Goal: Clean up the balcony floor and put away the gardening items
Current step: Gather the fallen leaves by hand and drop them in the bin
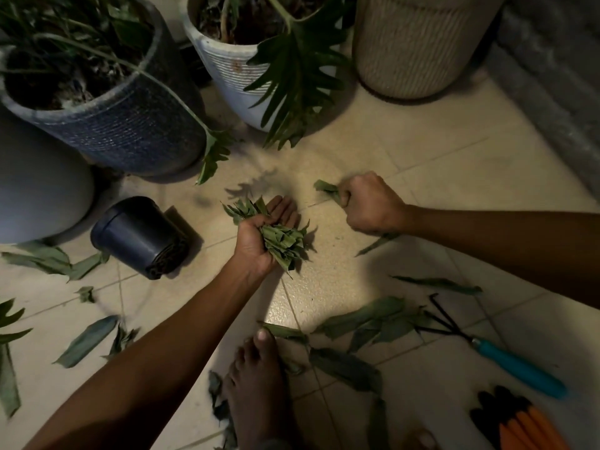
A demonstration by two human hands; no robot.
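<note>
Our left hand (259,237) is cupped palm-up, thumb and fingers curled around a bunch (282,240) of cut leaves. Our right hand (370,204) is a closed fist at 3 o'clock from the left, gripping one leaf (326,188) whose tip projects toward 10 o'clock; another leaf end shows below the fist. The two hands are near each other but apart.

We judge the next move to be a transfer of the right hand's leaf into the bunch: the path runs toward 9 o'clock, short and unobstructed.

Outward, the remaining loose leaves (367,319) lie on the floor (406,151) at 5 to 6 o'clock of the hands, beside our foot (256,368), long axes running roughly 2 to 8 o'clock. The right hand is nearer to these. More leaves lie at 8 o'clock, nearer the left hand.

The rake (506,358) lies at 4 o'clock, tines touching the leaf pile. The gloves (516,423) sit beyond it. A black pot (139,237) lies tipped at 9 o'clock.
</note>
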